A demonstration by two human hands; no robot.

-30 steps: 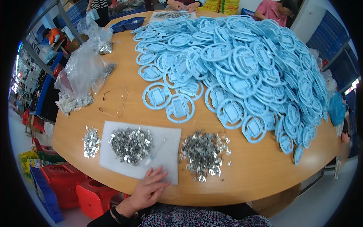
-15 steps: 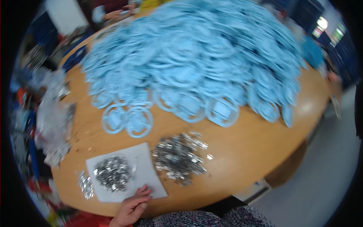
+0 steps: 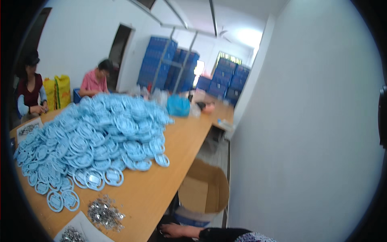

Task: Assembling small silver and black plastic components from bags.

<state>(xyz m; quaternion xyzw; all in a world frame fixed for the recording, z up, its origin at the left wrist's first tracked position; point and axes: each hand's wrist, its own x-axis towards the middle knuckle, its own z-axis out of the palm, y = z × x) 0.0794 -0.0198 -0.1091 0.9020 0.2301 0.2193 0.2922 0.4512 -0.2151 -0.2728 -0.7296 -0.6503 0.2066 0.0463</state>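
Observation:
My right hand (image 3: 172, 230) is low in the view, at the end of a dark sleeve that comes in from the right. It lies against something black (image 3: 166, 221) beside the table edge, fingers stretched out and blurred, with nothing seen in them. My left hand is out of view. A loose heap of small shiny metal pieces (image 3: 105, 213) sits on the wooden table (image 3: 145, 201). Closer in, a white sheet (image 3: 86, 226) bears another pile of metal pieces (image 3: 71, 235), partly cut off. Behind these rises a large mound of light-blue round plastic pieces (image 3: 109, 133).
An open cardboard box (image 3: 205, 189) stands on the floor right of the table, near a white wall (image 3: 306, 121). Two people, one in pink (image 3: 94, 82) and one in dark red (image 3: 31, 90), sit at the far side. Blue crates (image 3: 155, 60) are stacked behind.
The view has swung up and to the right and tilted, bringing in the wall, the box and the people. My left hand, earlier at the white sheet, has left the picture; my right hand has appeared.

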